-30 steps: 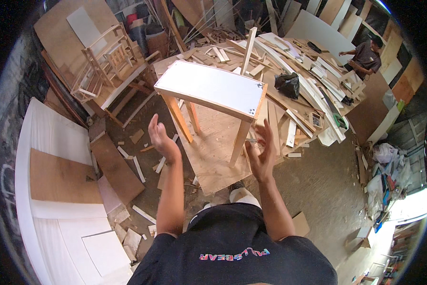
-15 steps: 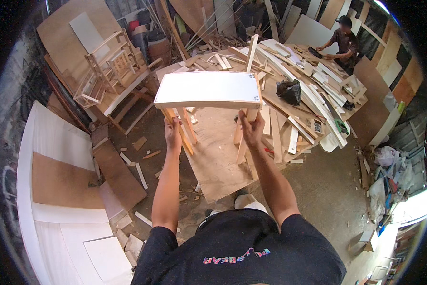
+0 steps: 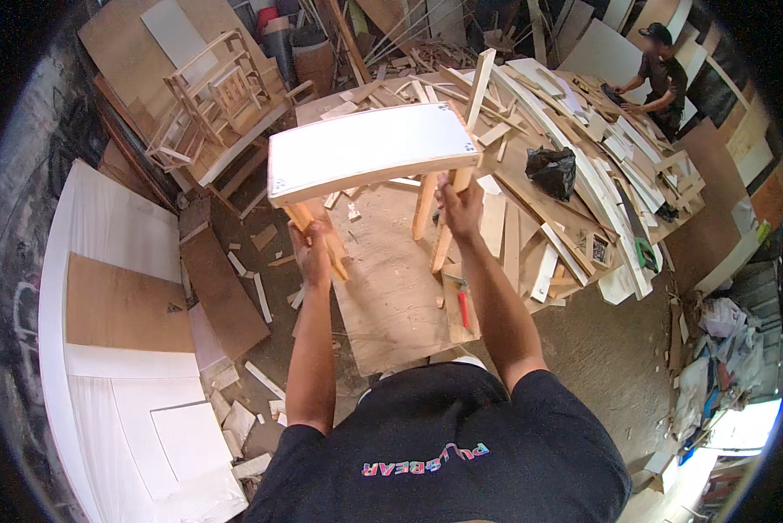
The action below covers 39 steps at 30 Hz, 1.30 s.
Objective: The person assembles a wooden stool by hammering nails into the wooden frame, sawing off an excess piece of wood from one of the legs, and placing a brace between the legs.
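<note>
A small wooden table with a white top (image 3: 370, 150) is lifted in the air in front of me. My left hand (image 3: 313, 251) grips its near left leg (image 3: 322, 237). My right hand (image 3: 459, 206) grips the near right leg (image 3: 451, 213). Another pale leg (image 3: 424, 205) hangs down between my hands. The top tilts slightly, its near edge facing me. Below it lies a plywood sheet (image 3: 391, 288) on the floor.
A red-handled hammer (image 3: 461, 301) lies on the plywood. Right of it a bench is piled with boards and a black bag (image 3: 553, 170). A person (image 3: 657, 74) works at the far right. Wooden chair frames (image 3: 213, 96) and white panels (image 3: 104, 349) stand left.
My hands were open in front of the standing table; they closed on its near legs and raised it toward me, its top now higher and closer.
</note>
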Available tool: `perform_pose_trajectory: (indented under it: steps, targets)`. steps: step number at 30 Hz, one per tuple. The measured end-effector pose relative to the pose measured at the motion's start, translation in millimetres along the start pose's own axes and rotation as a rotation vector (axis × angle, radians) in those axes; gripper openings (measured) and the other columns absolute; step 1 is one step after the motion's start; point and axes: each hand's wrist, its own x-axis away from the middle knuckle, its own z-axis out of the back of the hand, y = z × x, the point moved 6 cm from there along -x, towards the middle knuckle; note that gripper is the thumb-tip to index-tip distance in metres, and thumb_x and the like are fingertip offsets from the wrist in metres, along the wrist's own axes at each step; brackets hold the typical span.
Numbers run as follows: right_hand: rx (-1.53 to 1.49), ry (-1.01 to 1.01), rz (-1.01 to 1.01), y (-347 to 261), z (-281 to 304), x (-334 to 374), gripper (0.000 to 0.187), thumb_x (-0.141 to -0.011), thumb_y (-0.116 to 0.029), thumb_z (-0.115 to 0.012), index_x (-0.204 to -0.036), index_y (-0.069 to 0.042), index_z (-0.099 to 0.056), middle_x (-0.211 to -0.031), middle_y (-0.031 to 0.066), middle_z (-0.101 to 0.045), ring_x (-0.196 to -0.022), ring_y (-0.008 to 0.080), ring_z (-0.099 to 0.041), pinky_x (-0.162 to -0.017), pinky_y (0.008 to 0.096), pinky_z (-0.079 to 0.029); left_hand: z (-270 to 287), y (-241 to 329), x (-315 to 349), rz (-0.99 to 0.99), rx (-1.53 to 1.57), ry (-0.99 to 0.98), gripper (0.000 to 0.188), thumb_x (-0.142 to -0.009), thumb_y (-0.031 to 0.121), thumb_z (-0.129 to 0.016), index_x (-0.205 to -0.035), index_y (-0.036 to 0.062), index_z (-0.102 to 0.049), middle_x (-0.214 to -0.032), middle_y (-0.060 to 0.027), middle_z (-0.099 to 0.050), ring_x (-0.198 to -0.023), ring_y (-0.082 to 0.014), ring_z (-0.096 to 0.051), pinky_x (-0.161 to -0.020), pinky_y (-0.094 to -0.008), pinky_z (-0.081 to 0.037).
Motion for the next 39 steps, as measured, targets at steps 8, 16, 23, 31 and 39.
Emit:
perform_pose_trajectory:
  steps: [8,16,23,31,39]
  targets:
    - [0.118,-0.229,-0.087,5.4,-12.5,-24.2,0.045,-0.093,-0.010,-0.070,-0.131,0.005,-0.051,-0.104,0.0103,-0.065,-0.090,0.0135,-0.062,-0.078,0.0285,-0.053,13.3,-11.3,13.6,-0.131,0.035,-0.088,0.053,-0.099,0.037,-0.066,-0.135,0.0022,-0.049,-0.109,-0.0056,-0.058,-0.103,-0.0158,-0.056,-0.095,-0.0325,-0.046]
    - [-0.206,-0.543,-0.024,39.1,-7.1,-35.8,0.099,-0.089,-0.066,-0.056,-0.155,0.004,-0.028,-0.156,0.0201,-0.036,-0.145,0.0328,-0.034,-0.121,0.0460,-0.023,2.3,-4.5,18.5,0.019,-0.175,0.079,0.056,-0.085,0.012,-0.069,-0.136,-0.0025,-0.051,-0.124,-0.0094,-0.057,-0.115,-0.0195,-0.055,-0.099,-0.0332,-0.045]
    - [-0.232,-0.765,-0.310,89.9,1.1,-25.5,0.080,-0.094,-0.032,-0.073,-0.151,0.006,-0.032,-0.154,0.0229,-0.037,-0.143,0.0348,-0.043,-0.113,0.0476,-0.042,-5.8,4.1,17.9,0.129,-0.204,-0.047,0.090,-0.077,0.005,-0.057,-0.162,0.0054,-0.027,-0.163,-0.0136,-0.034,-0.130,-0.0200,-0.047,-0.101,-0.0352,-0.044]
    - [-0.286,-0.767,-0.257,94.5,3.5,-29.2,0.082,-0.093,-0.023,-0.072,-0.155,0.006,-0.027,-0.155,0.0208,-0.040,-0.147,0.0341,-0.039,-0.119,0.0490,-0.033,-0.4,-15.7,22.5,0.172,-0.210,-0.134,0.097,-0.077,0.020,-0.060,-0.164,0.0079,-0.020,-0.169,-0.0100,-0.024,-0.140,-0.0196,-0.036,-0.104,-0.0362,-0.043]
    - [-0.251,-0.768,-0.291,94.6,7.4,-27.0,0.081,-0.092,-0.026,-0.074,-0.153,0.007,-0.031,-0.151,0.0210,-0.044,-0.143,0.0339,-0.043,-0.119,0.0466,-0.031,20.0,-66.5,30.1,0.178,-0.029,-0.148,0.097,-0.076,0.016,-0.063,-0.163,0.0075,-0.023,-0.154,-0.0031,-0.042,-0.092,-0.0142,-0.053,-0.083,-0.0307,-0.049]
